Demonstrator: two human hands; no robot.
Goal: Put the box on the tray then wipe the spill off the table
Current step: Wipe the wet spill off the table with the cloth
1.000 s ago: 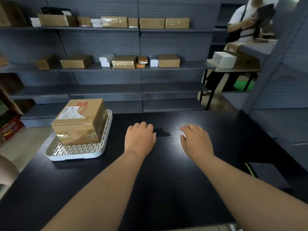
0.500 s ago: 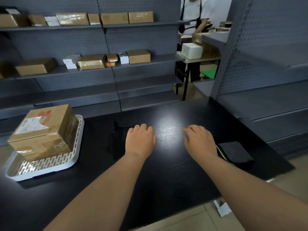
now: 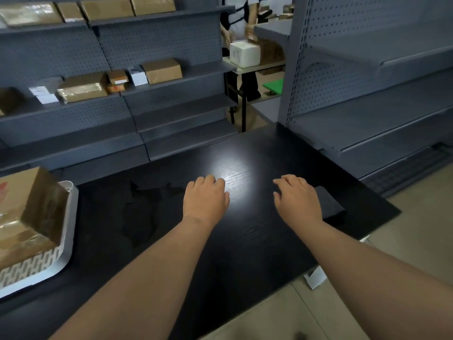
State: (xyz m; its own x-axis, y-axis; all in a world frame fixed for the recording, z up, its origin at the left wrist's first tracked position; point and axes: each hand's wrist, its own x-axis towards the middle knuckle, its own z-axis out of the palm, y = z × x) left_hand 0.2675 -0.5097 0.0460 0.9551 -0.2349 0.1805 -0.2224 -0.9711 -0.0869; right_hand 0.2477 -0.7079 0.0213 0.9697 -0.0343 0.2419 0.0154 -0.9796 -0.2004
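**Box on tray, spill not yet wiped**

At the far left edge of the frame, a brown cardboard box [image 3: 27, 212] sits inside a white slotted tray [image 3: 66, 244], tilted, with 1 corner leaning against the tray's far rim. This half of the task appears done. A red mark shows on the box top at the frame edge, but it is cut off and no writing on it can be read.

Right of the tray, at centre left, the spill [image 3: 142, 212] lies as an irregular wet patch on the black table [image 3: 245, 261], untouched; wiping is judged to be the step left.

At centre, the left hand [image 3: 206, 200] rests palm down on the table, fingers loosely curled, gripping nothing, just right of the spill's upper reach. A bright reflection lies between the 2 hands.

At centre right, the right hand [image 3: 297, 200] is also palm down with fingers spread and empty. Its outer edge is touching or just beside a dark folded cloth [image 3: 329, 203] near the table's right edge; the cloth is likely the wiping tool and is not yet picked up.

In the upper left, grey shelves [image 3: 171, 94] carry several brown and white parcels; their labels are too small to read. A second person [image 3: 239, 18] stands at the upper centre.
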